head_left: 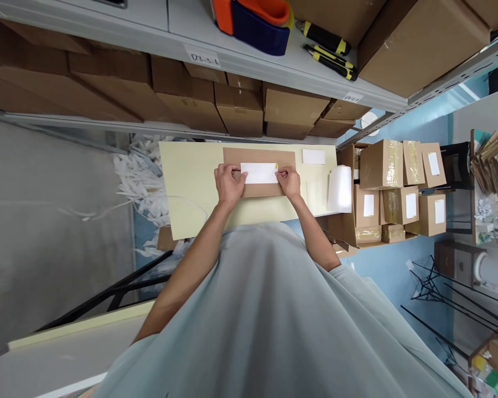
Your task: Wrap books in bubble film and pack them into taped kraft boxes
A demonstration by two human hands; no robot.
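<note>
A white label [257, 174] with a small yellow mark at its right end lies over a flat brown cardboard piece [259, 155] on the pale yellow table [191, 182]. My left hand [229, 182] pinches the label's left end between thumb and fingers. At the right end, my right hand [289, 180] grips the edge by the yellow mark with closed fingertips. Whether the label touches the cardboard all along, I cannot tell. Another white slip [314, 157] rests on the table to the right, near a roll of white paper [340, 189].
Overhead, a metal shelf holds a tape dispenser [257, 25] and two utility knives [330, 52]. Cardboard boxes [294, 105] line the level below. Taped cartons [382, 165] are stacked at the right. White paper scraps [145, 177] pile up beyond the table's left end.
</note>
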